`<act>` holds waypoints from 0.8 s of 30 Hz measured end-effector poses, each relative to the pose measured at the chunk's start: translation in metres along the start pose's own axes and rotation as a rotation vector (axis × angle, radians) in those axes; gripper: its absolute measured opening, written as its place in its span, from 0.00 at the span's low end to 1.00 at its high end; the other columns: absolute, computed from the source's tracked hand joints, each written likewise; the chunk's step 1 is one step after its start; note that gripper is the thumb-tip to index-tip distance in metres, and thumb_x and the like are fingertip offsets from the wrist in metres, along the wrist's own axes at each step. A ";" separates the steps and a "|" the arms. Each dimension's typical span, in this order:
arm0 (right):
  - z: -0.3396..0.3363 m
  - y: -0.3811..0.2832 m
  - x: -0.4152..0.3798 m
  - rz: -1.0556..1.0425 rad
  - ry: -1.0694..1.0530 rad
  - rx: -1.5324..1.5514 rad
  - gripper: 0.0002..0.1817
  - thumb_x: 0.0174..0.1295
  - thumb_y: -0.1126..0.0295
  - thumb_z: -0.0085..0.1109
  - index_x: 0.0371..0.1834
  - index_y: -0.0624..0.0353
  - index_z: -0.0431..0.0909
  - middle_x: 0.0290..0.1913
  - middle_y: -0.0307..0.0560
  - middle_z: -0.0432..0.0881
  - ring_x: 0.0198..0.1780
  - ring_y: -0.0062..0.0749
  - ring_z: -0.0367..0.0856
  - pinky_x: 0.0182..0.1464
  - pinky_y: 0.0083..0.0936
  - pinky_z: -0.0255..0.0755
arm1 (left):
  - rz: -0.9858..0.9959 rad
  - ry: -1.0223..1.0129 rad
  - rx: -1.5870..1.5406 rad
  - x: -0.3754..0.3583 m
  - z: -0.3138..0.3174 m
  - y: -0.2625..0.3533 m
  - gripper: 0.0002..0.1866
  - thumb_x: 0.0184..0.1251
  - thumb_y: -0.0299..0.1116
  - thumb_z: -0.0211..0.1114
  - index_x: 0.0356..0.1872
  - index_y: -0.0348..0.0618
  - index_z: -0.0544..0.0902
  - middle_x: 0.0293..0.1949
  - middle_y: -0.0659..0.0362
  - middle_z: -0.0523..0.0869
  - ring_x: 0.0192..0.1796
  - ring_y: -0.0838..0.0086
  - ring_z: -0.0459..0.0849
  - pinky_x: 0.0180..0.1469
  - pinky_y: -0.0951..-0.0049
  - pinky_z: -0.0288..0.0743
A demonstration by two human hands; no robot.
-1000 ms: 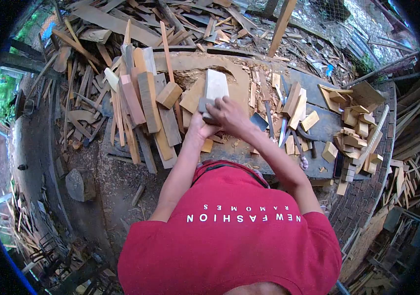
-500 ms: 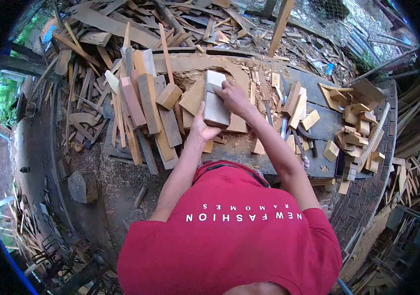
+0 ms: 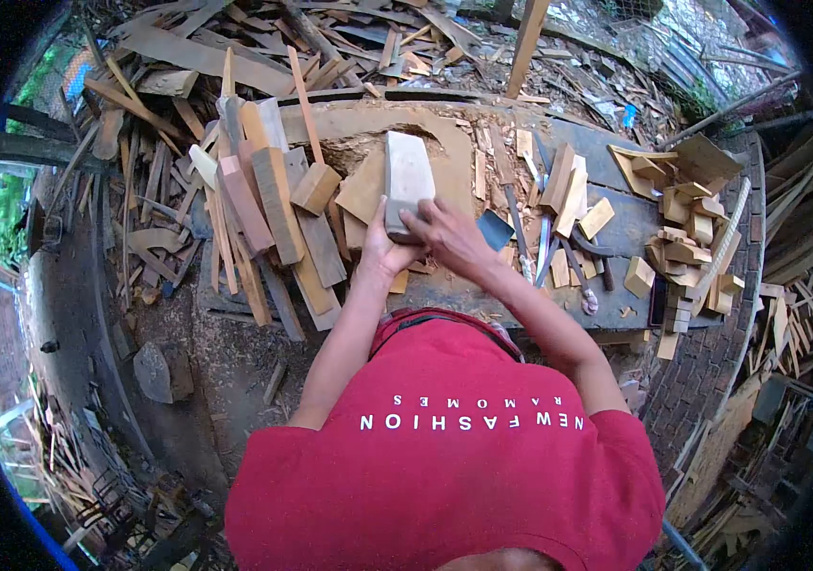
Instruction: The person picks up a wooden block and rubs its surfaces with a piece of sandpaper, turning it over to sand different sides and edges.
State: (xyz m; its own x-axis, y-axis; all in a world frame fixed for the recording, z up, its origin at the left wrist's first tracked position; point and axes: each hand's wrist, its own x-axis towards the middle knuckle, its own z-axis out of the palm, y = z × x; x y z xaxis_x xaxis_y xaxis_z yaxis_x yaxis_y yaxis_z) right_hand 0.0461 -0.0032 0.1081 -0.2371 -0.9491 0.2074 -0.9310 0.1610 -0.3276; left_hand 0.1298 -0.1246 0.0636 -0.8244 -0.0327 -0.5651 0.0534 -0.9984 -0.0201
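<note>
My left hand (image 3: 393, 255) is wrapped round the near end of a pale wooden block (image 3: 409, 169), propping it from below and from the left side. The block lies lengthwise away from me, over the workbench. My right hand (image 3: 449, 236) is closed, its fingertips pressing a small grey piece, apparently sandpaper (image 3: 407, 220), onto the block's near end. The fingers cover much of that piece. Under and beyond the block lies a broad, worn board (image 3: 454, 152) with a ragged hollow. A dark blue-grey square (image 3: 496, 230) rests just right of my right wrist.
Upright-leaning wood offcuts (image 3: 278, 205) crowd the bench's left side. To the right are a curved-handled tool (image 3: 589, 249), thin blades and several loose blocks. A pile of cut wood pieces (image 3: 687, 249) stands at the bench's right end. Scrap wood (image 3: 206, 57) heaps up behind.
My right hand has slid along the block from its middle to its near end, with the grey piece. More of the pale top shows. The dark square has come into sight beside my wrist.
</note>
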 end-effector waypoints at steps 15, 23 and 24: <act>-0.005 -0.010 -0.018 0.063 -0.022 0.096 0.24 0.49 0.77 0.54 0.53 0.54 0.75 0.42 0.51 0.73 0.43 0.45 0.75 0.43 0.36 0.73 | 0.020 -0.014 0.145 0.001 -0.003 0.007 0.31 0.71 0.57 0.42 0.64 0.44 0.66 0.61 0.49 0.72 0.62 0.53 0.70 0.65 0.44 0.60; 0.000 0.005 -0.018 0.089 0.020 0.016 0.26 0.48 0.77 0.54 0.55 0.54 0.75 0.44 0.51 0.72 0.42 0.43 0.72 0.45 0.33 0.71 | 0.031 -0.031 0.094 0.004 -0.006 0.004 0.31 0.71 0.57 0.40 0.65 0.46 0.66 0.61 0.50 0.72 0.62 0.53 0.70 0.66 0.47 0.60; 0.012 0.017 -0.008 0.071 0.066 -0.056 0.22 0.51 0.73 0.54 0.53 0.54 0.75 0.42 0.51 0.73 0.40 0.42 0.72 0.44 0.33 0.71 | 0.028 -0.028 0.074 0.003 -0.004 0.004 0.31 0.71 0.57 0.39 0.65 0.47 0.65 0.62 0.50 0.71 0.63 0.53 0.70 0.66 0.46 0.60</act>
State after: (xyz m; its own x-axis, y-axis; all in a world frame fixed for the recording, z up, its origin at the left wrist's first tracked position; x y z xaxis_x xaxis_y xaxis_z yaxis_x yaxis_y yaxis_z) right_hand 0.0356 0.0036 0.0899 -0.3192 -0.9152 0.2460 -0.9247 0.2441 -0.2920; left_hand 0.1298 -0.1284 0.0582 -0.8384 -0.0614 -0.5416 0.0362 -0.9977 0.0571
